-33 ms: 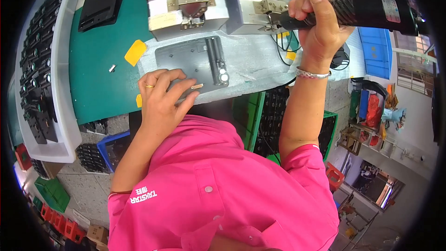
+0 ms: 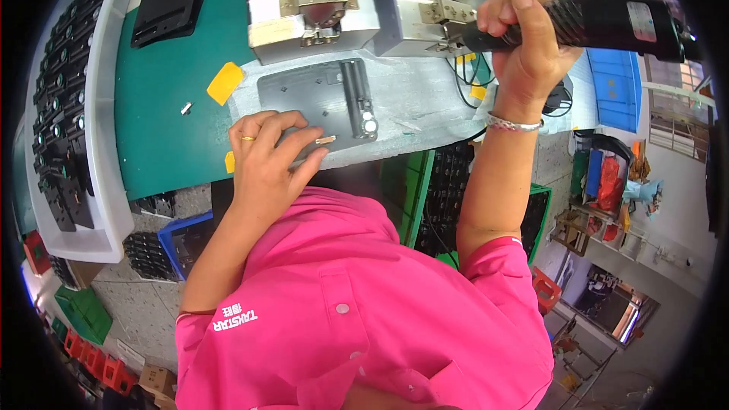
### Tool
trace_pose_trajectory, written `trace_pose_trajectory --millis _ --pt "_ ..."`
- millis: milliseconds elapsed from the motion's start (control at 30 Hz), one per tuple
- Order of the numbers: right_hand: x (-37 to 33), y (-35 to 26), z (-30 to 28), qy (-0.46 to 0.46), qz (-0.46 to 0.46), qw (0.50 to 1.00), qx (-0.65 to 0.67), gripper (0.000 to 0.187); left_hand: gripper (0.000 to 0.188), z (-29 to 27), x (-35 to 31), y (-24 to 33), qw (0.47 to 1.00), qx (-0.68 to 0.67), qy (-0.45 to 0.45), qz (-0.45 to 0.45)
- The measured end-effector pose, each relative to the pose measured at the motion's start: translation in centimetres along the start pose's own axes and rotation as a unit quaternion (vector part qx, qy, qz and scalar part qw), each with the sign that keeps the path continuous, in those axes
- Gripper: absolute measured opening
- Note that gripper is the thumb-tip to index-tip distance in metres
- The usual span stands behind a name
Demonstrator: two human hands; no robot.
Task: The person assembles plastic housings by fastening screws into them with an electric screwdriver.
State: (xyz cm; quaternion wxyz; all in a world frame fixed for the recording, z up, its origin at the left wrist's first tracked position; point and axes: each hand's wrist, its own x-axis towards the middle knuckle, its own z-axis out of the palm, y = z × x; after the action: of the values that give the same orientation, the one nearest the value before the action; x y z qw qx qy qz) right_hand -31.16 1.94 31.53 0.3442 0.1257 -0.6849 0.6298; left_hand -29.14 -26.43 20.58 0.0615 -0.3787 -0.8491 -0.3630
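Note:
My right hand [image 2: 531,34] is wrapped round a black electric screwdriver [image 2: 600,21], held nearly level. Its tip end points left and meets the metal outlet of the right-hand screw feeder [image 2: 446,11]; whether the bit holds a screw is too small to tell. On the bench lies a flat dark grey plastic panel [image 2: 304,95] with a raised tube-like section along its right side. My left hand [image 2: 266,148] rests over the panel's near left corner, fingers spread and thumb apart. Beside the index fingertip, a small copper-coloured strip [image 2: 325,140] lies on the panel.
A second screw feeder [image 2: 311,19] stands behind the panel. At the far left are a black panel [image 2: 173,0] and a white tray [image 2: 104,144] of black parts. Yellow tape pieces [image 2: 225,83] and a small metal piece [image 2: 186,108] lie on the green mat. A blue bin [image 2: 613,87] is at right.

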Motion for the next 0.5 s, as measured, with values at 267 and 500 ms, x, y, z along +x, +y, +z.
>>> trace_pose_trajectory --millis 267,500 --pt "-4.5 -2.5 3.8 0.028 0.058 0.982 0.178 0.054 0.029 -0.1 0.1 -0.6 0.999 -0.046 -0.004 -0.002" --pt "-9.0 -1.1 9.8 0.007 0.105 0.970 0.218 0.056 0.027 0.2 -0.1 -0.9 0.998 -0.052 -0.008 -0.019"
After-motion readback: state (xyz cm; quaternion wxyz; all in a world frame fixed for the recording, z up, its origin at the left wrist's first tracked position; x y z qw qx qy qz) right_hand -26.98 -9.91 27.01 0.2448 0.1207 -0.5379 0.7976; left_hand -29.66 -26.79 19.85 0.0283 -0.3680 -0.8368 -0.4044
